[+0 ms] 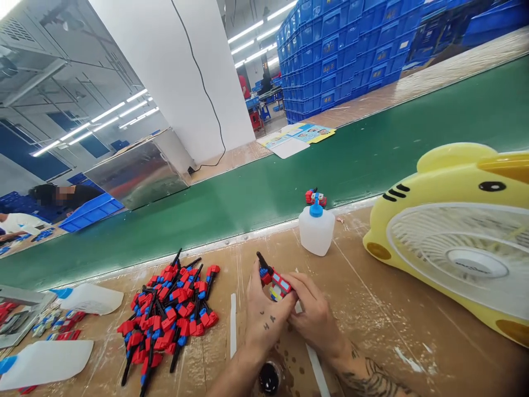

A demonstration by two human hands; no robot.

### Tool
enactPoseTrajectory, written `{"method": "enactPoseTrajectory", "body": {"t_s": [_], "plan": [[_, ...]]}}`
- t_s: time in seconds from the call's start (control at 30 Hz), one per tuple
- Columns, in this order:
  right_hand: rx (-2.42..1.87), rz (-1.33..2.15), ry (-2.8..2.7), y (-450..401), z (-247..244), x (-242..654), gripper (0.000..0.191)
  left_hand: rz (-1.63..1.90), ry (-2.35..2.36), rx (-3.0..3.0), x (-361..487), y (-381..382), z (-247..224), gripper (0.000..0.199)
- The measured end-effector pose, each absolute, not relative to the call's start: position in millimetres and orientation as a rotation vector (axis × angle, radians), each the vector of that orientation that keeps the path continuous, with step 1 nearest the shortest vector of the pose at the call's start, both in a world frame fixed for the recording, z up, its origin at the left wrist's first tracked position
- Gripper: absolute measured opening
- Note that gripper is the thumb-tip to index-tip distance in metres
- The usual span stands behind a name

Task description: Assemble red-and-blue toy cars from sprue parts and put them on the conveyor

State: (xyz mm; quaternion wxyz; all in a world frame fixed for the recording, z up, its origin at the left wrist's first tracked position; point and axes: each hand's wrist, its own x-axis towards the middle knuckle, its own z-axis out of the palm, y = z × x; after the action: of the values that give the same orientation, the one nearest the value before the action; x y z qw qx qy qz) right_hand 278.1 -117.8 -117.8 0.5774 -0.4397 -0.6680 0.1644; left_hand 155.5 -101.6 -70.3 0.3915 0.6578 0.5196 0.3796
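Observation:
A small red, blue and black toy robot piece [281,284] with pale window-like panels is held in front of me. Its black rod points up and to the left. My left hand [263,322] wraps around the left side of it, thumb across the front. The fingers of my right hand [314,311] close on its right side; their tips are partly hidden. Below my hands stands a small round cup of dark liquid [269,377]. To the left lies a heap of similar red, blue and black toy pieces [171,309].
Ahead stands a white bottle with a blue cap [317,237], a red toy [317,197] behind it. A yellow fan [446,231] fills the right side. The green conveyor belt [231,204] crosses behind the table. White plastic scoops [88,298] lie left. A co-worker [61,196] sits far left.

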Motion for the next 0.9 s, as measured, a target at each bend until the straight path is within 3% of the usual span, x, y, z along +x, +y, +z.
{"method": "enactPoseTrajectory", "body": {"t_s": [0.17, 0.37, 0.53, 0.67, 0.83, 0.9], "plan": [[-1.239, 0.492, -1.492, -109.3, -121.9, 278.5, 0.064, 0.804, 1.48, 1.88, 149.5, -30.1, -53.8, 0.049], [-1.271, 0.56, -1.527, -98.0, -127.5, 283.3, 0.039, 0.245, 1.802, 2.129, 146.2, 105.4, -36.7, 0.053], [-1.283, 0.554, -1.564, -96.8, -126.4, 285.2, 0.019, -0.073, 1.926, 2.064, 155.5, 168.9, -31.7, 0.029], [-1.295, 0.535, -1.608, -94.4, -125.5, 284.7, 0.016, -0.094, 1.92, 2.035, 162.0, 177.0, -37.3, 0.032], [-1.312, 0.566, -1.612, -97.3, -133.6, 290.3, 0.026, 0.214, 1.806, 2.073, 139.6, 127.1, -37.9, 0.072], [-1.372, 0.573, -1.588, -101.3, -139.7, 295.4, 0.031, 0.341, 1.763, 2.084, 103.1, 87.5, -30.5, 0.077]]}}
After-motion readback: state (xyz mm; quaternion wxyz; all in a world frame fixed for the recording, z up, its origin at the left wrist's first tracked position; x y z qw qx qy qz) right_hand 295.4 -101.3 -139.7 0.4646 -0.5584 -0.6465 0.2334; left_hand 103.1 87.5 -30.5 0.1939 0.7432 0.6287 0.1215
